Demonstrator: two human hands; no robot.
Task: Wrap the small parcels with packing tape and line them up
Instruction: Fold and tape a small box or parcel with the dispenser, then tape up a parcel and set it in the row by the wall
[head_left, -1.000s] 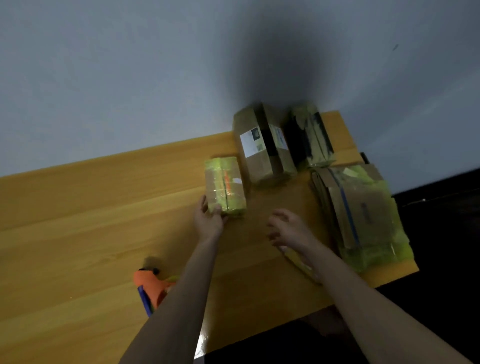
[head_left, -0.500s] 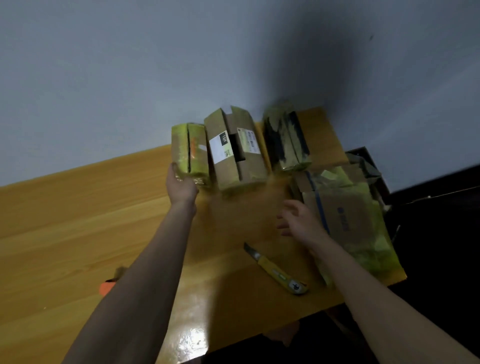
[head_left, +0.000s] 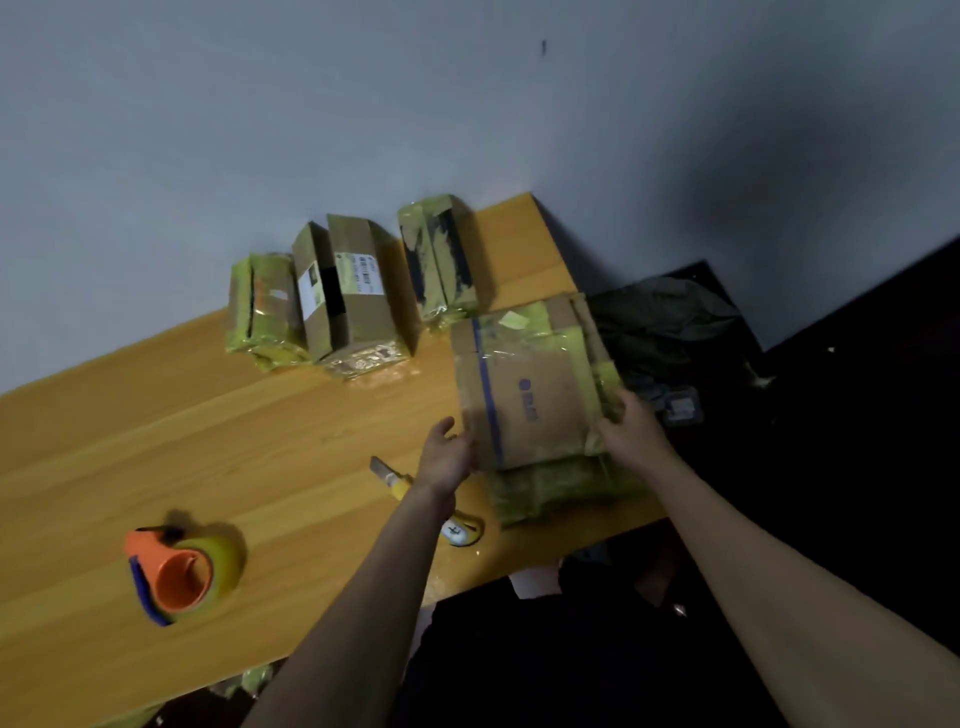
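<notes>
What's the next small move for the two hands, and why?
Probably close the left hand on the near-left edge of the flat brown cardboard parcel with the blue stripe and lift it off the yellow-taped parcel beneath. The right hand already grips its right edge; three wrapped parcels stand lined up at the wall.

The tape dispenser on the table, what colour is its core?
Orange, with a blue handle edge; the tape dispenser shows in the head view.
</notes>
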